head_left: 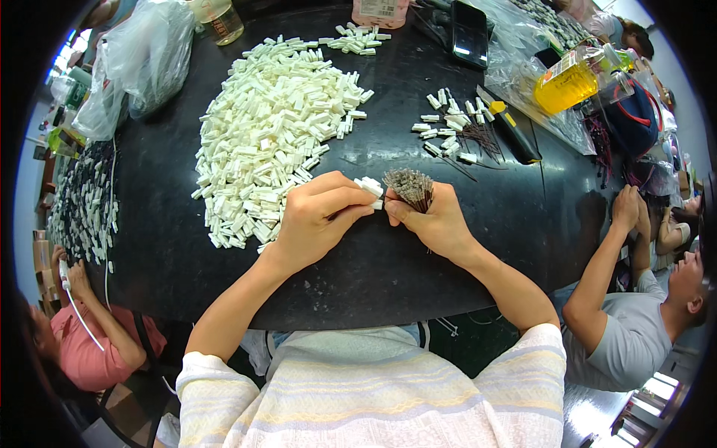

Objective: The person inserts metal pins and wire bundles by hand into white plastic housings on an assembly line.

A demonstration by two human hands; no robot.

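My left hand pinches a few small white plastic connector housings between thumb and fingers. Close beside it, my right hand grips a bundle of thin dark wires with greyish metal tips pointing up. The fingertips of both hands nearly meet, and a white housing sits between them; whether a wire is inside it I cannot tell. Beyond my left hand spreads a big heap of white connector housings. Farther right lies a smaller scatter of housings with loose dark wires.
On the black table a yellow-and-black utility knife lies right of the wires. Behind are a phone, a bottle of yellow liquid and a plastic bag. Co-workers sit left and right.
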